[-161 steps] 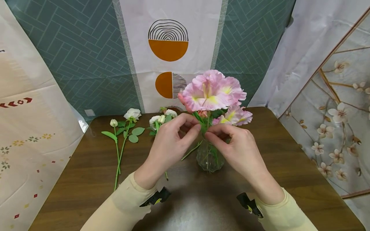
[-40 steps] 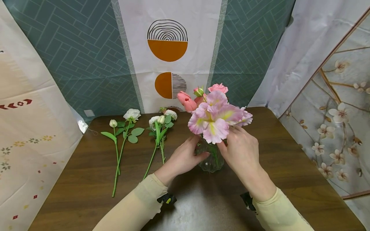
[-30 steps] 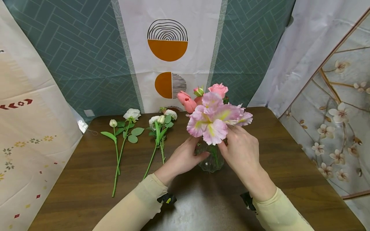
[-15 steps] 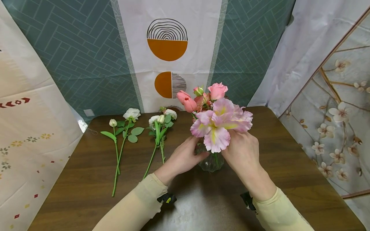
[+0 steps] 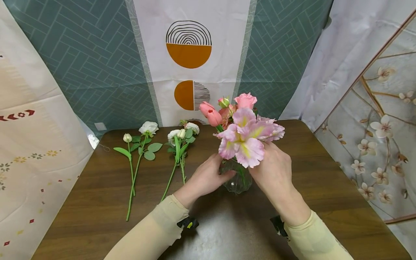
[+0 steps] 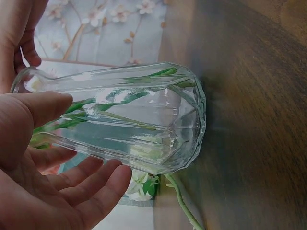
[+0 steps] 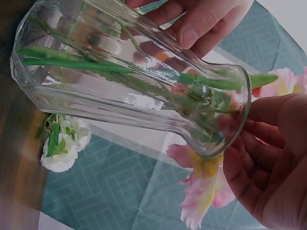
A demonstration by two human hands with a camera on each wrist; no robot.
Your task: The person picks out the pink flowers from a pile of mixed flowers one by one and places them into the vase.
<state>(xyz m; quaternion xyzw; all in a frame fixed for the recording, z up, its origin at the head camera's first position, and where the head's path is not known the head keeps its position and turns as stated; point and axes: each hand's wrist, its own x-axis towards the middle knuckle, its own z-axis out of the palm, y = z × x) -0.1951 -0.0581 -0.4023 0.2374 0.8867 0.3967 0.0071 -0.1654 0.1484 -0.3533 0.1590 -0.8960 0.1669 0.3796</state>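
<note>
A clear ribbed glass vase [image 5: 238,185] stands upright on the table with green stems inside it. My left hand [image 5: 208,177] holds the vase's side, thumb near the neck and fingers along the other side [image 6: 91,184]. My right hand [image 5: 274,173] is at the vase's rim [image 7: 245,110], thumb and fingers curled together, pinching a stem of the large pink iris [image 5: 243,142] with yellow centres. Its grip is partly hidden by petals. Another pink iris bloom [image 5: 274,133], coral tulips [image 5: 213,117] and a pink rose [image 5: 246,101] rise behind.
Two white-flowered stems [image 5: 133,177] lie at the left of the brown table [image 5: 81,206]. A bunch of white flowers with green leaves [image 5: 182,139] lies just left of the vase. Patterned cloths hang behind the table [image 5: 97,54] and along both sides.
From raised pinching positions, both hands came down to the vase and its rim. The front iris has dropped lower and swivelled over the last second, uncovering the rose; the hands stay nearly still.
</note>
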